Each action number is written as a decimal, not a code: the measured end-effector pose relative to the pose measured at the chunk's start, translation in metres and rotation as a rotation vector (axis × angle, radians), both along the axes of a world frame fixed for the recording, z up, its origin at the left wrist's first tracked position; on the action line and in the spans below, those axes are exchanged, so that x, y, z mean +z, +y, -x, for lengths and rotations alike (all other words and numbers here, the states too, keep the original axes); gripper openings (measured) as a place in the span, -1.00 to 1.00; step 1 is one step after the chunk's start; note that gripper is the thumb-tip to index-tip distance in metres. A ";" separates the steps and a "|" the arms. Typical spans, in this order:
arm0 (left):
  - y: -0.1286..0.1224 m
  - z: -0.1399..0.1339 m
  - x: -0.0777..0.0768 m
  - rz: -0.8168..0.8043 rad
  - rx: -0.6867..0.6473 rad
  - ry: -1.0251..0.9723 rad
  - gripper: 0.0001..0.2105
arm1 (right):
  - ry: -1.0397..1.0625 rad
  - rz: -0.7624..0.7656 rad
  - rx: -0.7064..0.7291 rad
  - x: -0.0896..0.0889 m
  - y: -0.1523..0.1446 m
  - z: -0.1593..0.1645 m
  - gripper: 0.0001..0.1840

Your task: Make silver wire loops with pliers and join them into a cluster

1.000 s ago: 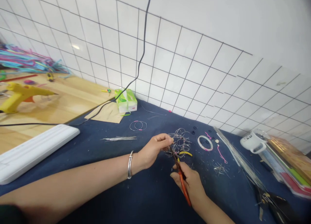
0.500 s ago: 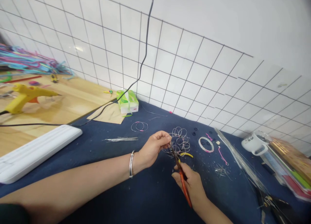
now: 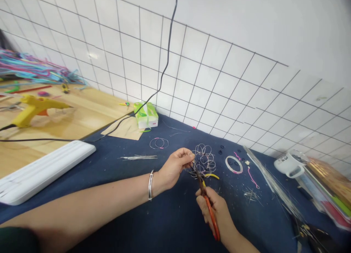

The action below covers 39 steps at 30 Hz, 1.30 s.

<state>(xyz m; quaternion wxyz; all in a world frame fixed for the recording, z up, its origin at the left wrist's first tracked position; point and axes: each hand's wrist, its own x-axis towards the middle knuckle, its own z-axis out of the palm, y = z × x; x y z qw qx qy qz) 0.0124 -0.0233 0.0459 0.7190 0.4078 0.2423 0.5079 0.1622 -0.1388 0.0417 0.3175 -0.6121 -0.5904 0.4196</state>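
Note:
My left hand [image 3: 177,167], a silver bangle at its wrist, pinches thin wire [image 3: 192,158] between thumb and fingers. The fingers of my right hand [image 3: 216,212] are wrapped around orange-handled pliers [image 3: 210,209]. The dark jaws of the pliers reach up to the wire at my left fingertips; whether they grip it is too small to tell. Just behind, silver wire loops [image 3: 204,157] in flower-like shapes lie on the dark blue cloth [image 3: 164,223]. A yellow handle [image 3: 211,176] shows among them, the rest of that tool hidden.
Wire rings [image 3: 159,143], short straight wires [image 3: 139,157], a white roll [image 3: 234,164] and wire scraps [image 3: 251,195] lie around. Long wires [image 3: 268,176] and a mug [image 3: 290,164] are rightward. Leftward are a power strip [image 3: 49,172], glue gun [image 3: 35,108] and tissue pack [image 3: 146,115].
My right hand has shifted its hold on the pliers, and the handles sit at a slightly different angle. My left hand keeps its pinch. The whole view has moved slightly.

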 end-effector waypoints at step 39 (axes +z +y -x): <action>-0.002 -0.004 -0.010 0.017 -0.052 0.029 -0.85 | -0.182 -0.284 -0.012 0.010 -0.006 -0.003 -0.74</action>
